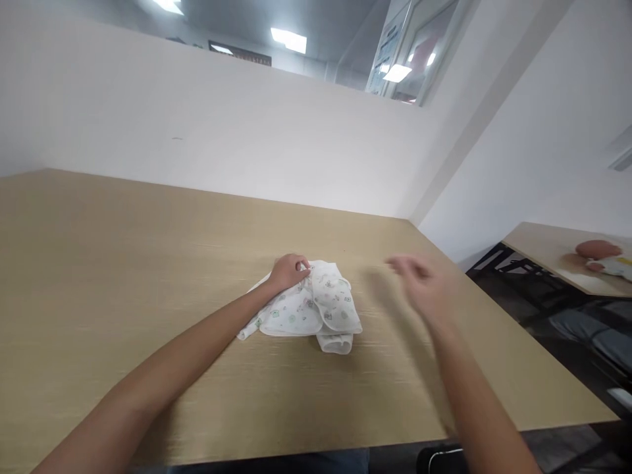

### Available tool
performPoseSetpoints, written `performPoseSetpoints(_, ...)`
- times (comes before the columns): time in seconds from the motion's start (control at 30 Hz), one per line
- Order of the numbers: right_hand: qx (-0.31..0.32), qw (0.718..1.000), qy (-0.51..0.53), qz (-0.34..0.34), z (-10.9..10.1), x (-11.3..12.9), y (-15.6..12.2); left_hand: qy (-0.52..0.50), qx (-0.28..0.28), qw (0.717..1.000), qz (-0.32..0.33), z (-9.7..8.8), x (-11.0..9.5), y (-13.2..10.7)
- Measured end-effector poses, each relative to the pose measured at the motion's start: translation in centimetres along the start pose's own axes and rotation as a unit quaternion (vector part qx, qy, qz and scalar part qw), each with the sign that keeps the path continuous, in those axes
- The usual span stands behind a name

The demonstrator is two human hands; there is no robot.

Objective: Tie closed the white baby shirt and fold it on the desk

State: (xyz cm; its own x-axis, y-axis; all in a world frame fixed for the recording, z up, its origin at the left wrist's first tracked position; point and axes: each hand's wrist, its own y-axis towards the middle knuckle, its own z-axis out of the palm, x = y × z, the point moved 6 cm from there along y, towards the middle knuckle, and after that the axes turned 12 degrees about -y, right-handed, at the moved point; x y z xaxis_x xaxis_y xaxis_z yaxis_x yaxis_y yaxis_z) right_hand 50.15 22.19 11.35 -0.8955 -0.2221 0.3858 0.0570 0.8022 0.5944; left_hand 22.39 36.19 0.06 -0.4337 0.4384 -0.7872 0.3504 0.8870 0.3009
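A small white garment point(316, 306) with a faint green print lies crumpled near the middle of a light wooden table point(123, 263). My left hand point(289, 271) rests on the garment's far left edge, fingers curled and pinching the cloth. My right hand point(419, 283) hovers above the table to the right of the garment, smeared by motion. Its fingers look loosely spread and nothing shows in them.
White partition walls stand behind the table and to its right. The table's right edge point(518, 322) drops to a dark floor. A second table point(553, 253) at far right carries a doll-like figure point(600, 253). Dark chair parts sit beneath it.
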Motion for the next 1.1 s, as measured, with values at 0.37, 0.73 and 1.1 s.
performPoseSetpoints(0.37, 0.109, 0.991, 0.013, -0.074, 16.9, 2.4, 1.5, -0.077, 0.007, 0.996, -0.042, 0.0, 0.5, 0.3)
performPoseSetpoints(0.73, 0.061, 0.994, 0.063, -0.064, 16.7, 2.1, 1.5, -0.142, 0.015, 0.989, -0.025, -0.7, -1.2, -0.2)
performPoseSetpoints(1.1, 0.054, 0.974, 0.195, -0.106, 14.7, 5.6, 0.6, -0.240, 0.082, 0.966, -0.050, -1.5, -3.5, 0.0)
